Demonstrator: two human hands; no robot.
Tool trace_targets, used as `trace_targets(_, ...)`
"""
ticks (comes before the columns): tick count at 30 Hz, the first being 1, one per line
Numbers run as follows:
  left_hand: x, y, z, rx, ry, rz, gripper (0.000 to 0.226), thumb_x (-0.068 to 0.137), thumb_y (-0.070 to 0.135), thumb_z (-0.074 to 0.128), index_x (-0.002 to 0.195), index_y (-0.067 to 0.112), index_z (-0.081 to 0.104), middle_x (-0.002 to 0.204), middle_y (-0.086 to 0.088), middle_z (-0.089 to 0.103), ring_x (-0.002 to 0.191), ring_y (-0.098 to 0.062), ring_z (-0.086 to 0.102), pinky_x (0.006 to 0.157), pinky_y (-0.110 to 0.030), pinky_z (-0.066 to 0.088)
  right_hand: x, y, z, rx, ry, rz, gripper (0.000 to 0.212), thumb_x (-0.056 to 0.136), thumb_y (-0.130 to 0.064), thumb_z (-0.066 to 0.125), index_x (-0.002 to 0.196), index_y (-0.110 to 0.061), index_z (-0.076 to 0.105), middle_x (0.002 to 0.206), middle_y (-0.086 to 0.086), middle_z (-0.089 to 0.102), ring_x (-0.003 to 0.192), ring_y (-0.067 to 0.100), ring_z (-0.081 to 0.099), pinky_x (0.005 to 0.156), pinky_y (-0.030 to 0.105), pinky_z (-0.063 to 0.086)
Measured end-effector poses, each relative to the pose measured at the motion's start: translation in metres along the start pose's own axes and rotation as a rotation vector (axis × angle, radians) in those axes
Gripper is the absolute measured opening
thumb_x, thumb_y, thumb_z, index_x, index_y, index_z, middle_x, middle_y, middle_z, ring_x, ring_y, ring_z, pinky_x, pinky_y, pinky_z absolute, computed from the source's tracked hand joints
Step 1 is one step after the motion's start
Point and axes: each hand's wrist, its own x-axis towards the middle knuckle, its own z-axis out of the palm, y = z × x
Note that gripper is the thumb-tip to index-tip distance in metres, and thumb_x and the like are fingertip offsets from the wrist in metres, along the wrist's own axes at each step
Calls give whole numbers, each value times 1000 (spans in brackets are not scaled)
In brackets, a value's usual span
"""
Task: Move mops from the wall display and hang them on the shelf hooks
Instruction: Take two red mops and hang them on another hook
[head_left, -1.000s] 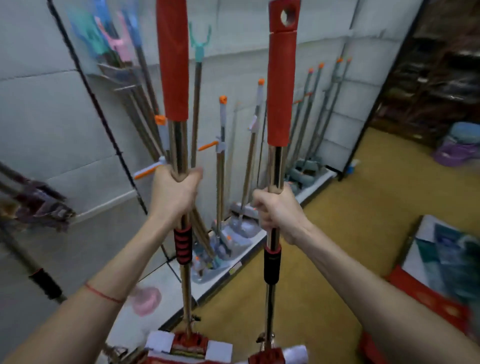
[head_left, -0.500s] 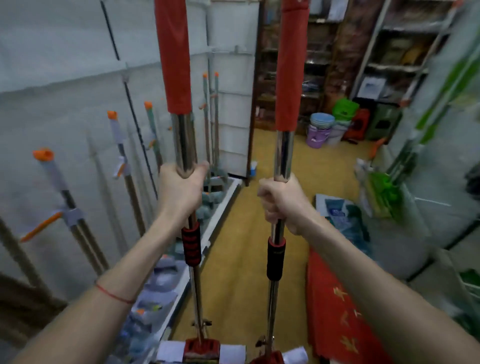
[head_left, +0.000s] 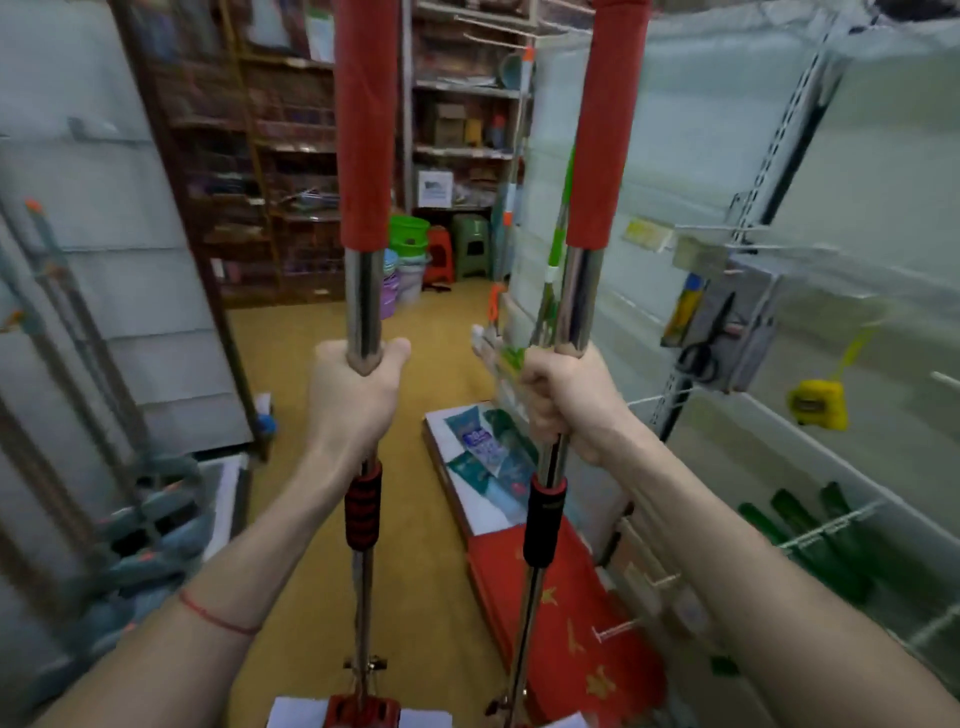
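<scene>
A: Containers? Landmark: the yellow floor (head_left: 431, 332).

B: At its far end, a green basket (head_left: 409, 232) sits atop stacked tubs (head_left: 410, 270) (contents not legible). Lying on it to the right, an open red box (head_left: 545, 582) holds teal packets (head_left: 483, 452).

A: Fingers?

B: Left hand (head_left: 353, 395) clenched round the steel shaft of the left mop (head_left: 363, 312), thumb wrapped across. Right hand (head_left: 566, 400) likewise clenched round the right mop (head_left: 576, 291). Both mops upright above the floor, heads at the bottom edge, red sleeves topmost.

A: Hooks?

B: Wire shelf hooks (head_left: 826, 530) right of the floor.
</scene>
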Motion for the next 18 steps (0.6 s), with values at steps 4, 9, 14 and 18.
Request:
trace_targets(4, 62, -19, 39, -3, -51, 41, 40, 87, 35, 66, 60, 18, 42, 58, -11, 35, 52, -25, 34, 50, -46, 36, 44, 0, -20, 11, 67, -23, 61, 87, 2, 49, 34, -24, 36, 42, -6, 22, 36, 12, 16, 46, 22, 14)
trace_targets(9, 128, -33, 71, -28, -92, 105, 38, 86, 28, 64, 56, 15, 44, 54, -10, 38, 49, -25, 36, 44, -54, 39, 99, -1, -35, 4, 164, -4, 58, 87, 0, 50, 39, -26, 32, 41, -6, 25, 35, 13, 17, 46, 24, 14)
trace_targets(14, 194, -49, 102, -86, -146, 140, 41, 86, 24, 64, 56, 11, 39, 55, -11, 36, 48, -26, 34, 42, -51, 36, 149, -5, -46, 19, 266, 6, 47, 88, 2, 50, 54, -24, 30, 42, -6, 24, 34, 12, 17, 44, 22, 14)
trace_targets(18, 248, -70, 130, -132, -206, 146, 44, 89, 21, 64, 55, 15, 37, 50, -6, 33, 43, -23, 34, 44, -40, 33, 192, -5, -46, 4, 339, 3, 53, 87, 1, 52, 47, -27, 31, 41, -6, 25, 31, 12, 19, 42, 20, 17)
